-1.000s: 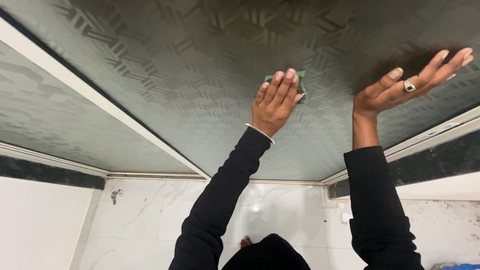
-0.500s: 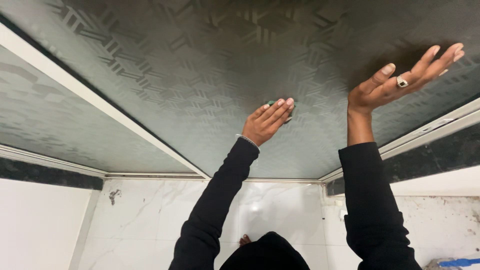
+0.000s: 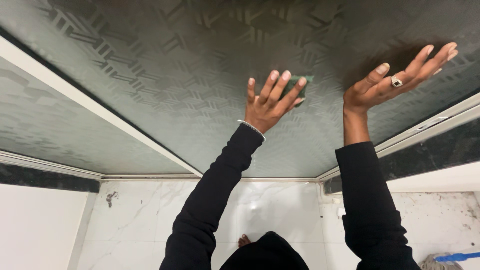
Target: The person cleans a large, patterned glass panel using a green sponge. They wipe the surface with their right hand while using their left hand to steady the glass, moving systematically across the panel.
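Observation:
My left hand presses a green scrub pad flat against a patterned frosted glass panel. Only the pad's top and right edge show past my fingers. My right hand leans on the same glass further right, palm turned outward, fingers spread, a ring on one finger. It holds nothing. Both arms are in black sleeves, and a thin bracelet sits on my left wrist.
A white frame bar divides the glass from a second frosted pane on the left. White frame rails run along the bottom and right. Below lies a white marble floor, with a blue-handled item at the bottom right.
My left hand with the pad slid down the glass and has now come back up and slightly right. My right hand stays against the glass.

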